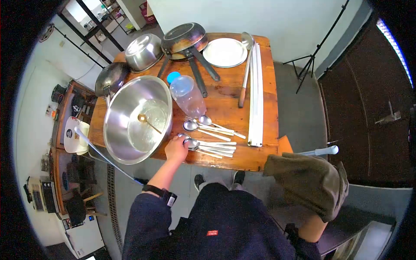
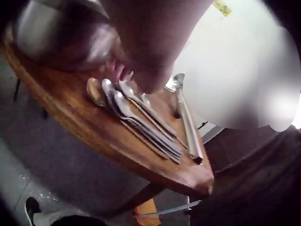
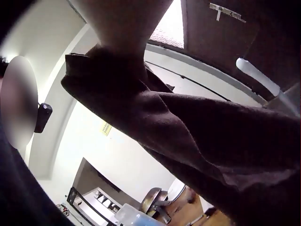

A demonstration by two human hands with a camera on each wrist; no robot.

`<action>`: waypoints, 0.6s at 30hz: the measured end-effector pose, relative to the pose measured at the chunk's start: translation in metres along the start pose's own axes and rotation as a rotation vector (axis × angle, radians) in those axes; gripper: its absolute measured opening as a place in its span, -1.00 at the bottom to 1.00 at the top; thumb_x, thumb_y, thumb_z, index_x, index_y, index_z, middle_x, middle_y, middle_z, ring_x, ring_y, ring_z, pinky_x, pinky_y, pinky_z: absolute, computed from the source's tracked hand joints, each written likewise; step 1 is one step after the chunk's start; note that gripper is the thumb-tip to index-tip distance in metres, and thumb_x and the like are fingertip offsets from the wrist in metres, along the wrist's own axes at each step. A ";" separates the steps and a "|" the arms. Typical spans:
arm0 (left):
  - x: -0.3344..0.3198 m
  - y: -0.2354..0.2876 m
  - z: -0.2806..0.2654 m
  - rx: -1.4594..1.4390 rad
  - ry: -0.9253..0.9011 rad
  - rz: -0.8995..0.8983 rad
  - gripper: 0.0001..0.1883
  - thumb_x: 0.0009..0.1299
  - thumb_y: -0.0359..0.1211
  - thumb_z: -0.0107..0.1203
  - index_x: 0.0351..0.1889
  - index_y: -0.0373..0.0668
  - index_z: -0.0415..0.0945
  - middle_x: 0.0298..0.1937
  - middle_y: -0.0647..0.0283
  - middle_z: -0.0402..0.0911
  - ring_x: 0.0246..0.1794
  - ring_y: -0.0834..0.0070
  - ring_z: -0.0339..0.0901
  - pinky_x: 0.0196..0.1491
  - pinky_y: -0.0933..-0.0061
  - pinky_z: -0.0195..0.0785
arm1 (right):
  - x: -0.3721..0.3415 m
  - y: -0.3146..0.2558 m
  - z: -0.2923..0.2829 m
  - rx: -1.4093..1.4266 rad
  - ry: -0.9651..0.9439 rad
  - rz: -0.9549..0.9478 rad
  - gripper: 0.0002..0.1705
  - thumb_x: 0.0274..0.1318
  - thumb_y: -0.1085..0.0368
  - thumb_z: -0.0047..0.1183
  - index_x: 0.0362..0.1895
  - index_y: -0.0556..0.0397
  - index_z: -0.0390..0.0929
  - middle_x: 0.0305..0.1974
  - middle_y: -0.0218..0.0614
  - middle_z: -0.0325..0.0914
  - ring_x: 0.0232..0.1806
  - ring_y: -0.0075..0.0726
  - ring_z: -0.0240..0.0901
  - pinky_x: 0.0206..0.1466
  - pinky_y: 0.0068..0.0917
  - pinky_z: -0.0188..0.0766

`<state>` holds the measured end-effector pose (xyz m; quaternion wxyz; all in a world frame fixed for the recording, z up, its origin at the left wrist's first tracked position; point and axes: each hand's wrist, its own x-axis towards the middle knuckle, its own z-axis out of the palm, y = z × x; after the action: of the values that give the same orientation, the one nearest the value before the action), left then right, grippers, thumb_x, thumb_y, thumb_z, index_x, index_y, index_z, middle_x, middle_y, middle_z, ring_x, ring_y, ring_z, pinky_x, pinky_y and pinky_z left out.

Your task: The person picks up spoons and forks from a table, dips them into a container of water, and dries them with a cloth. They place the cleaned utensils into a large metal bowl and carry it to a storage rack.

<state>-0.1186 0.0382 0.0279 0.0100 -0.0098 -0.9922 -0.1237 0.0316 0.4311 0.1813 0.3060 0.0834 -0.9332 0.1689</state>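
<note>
At the table's front edge my left hand [image 1: 176, 150] reaches to the bowl ends of a pile of spoons [image 1: 208, 146]. Its fingertips are right at the bowls, and the forearm hides most of them in the left wrist view, where the spoons [image 2: 146, 125] lie beside it. More spoons and a fork [image 1: 212, 127] lie just behind the pile. A dark brown cloth [image 1: 307, 180] covers my right hand off the table's right corner; its fingers are hidden under the fabric, so I cannot tell how they lie. The same cloth [image 3: 178, 127] fills the right wrist view.
Left of the spoons stands a large steel basin [image 1: 115, 125] with a small ladle-like utensil [image 1: 142, 118] inside. A plastic jar [image 1: 188, 95], pans [image 1: 184, 39], a steel pot [image 1: 145, 52], a white plate [image 1: 225, 53], a long ladle [image 1: 245, 82] and white strips [image 1: 256, 95] are farther back.
</note>
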 end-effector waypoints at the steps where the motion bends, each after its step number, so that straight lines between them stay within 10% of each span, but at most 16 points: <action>1: 0.005 -0.001 0.004 0.036 -0.063 -0.073 -0.72 0.03 -0.18 0.05 -0.34 -0.10 0.47 -0.33 0.16 0.47 -0.37 0.24 0.43 -0.30 0.31 0.29 | 0.000 0.003 -0.004 -0.033 0.009 -0.013 -0.65 -0.23 0.25 0.04 -0.24 0.06 0.41 -0.23 -0.04 0.38 -0.24 -0.01 0.35 -0.21 -0.26 0.35; 8: 0.024 -0.005 0.020 -0.154 -0.271 -0.469 -0.81 -0.01 -0.22 0.10 -0.44 -0.01 0.50 -0.33 0.23 0.50 -0.30 0.30 0.43 -0.27 0.35 0.27 | 0.001 0.021 -0.035 -0.278 0.099 -0.060 -0.66 -0.24 0.26 0.05 -0.26 0.05 0.43 -0.23 -0.03 0.39 -0.25 0.02 0.36 -0.22 -0.25 0.36; 11: 0.027 -0.020 0.041 -0.263 -0.133 -0.495 -0.79 -0.03 -0.25 0.15 -0.46 -0.11 0.50 -0.42 0.19 0.51 -0.40 0.34 0.45 -0.31 0.40 0.28 | 0.007 0.007 -0.037 -0.318 0.068 0.161 -0.80 -0.21 0.28 0.02 -0.39 0.06 0.44 -0.26 0.01 0.40 -0.26 0.01 0.36 -0.23 -0.30 0.36; 18: 0.023 -0.006 0.032 -0.346 0.239 -0.368 -0.88 -0.02 -0.35 0.09 -0.51 -0.12 0.49 -0.49 0.18 0.50 -0.44 0.31 0.45 -0.34 0.38 0.28 | 0.009 0.015 -0.041 -0.248 0.134 -0.114 -0.73 -0.16 0.28 -0.04 -0.30 0.12 0.40 -0.24 -0.01 0.37 -0.23 -0.05 0.34 -0.18 -0.33 0.32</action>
<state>-0.1421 0.0407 -0.0043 0.1026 0.1836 -0.9332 -0.2914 0.0428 0.4593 0.2132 0.3845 0.0866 -0.9182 0.0399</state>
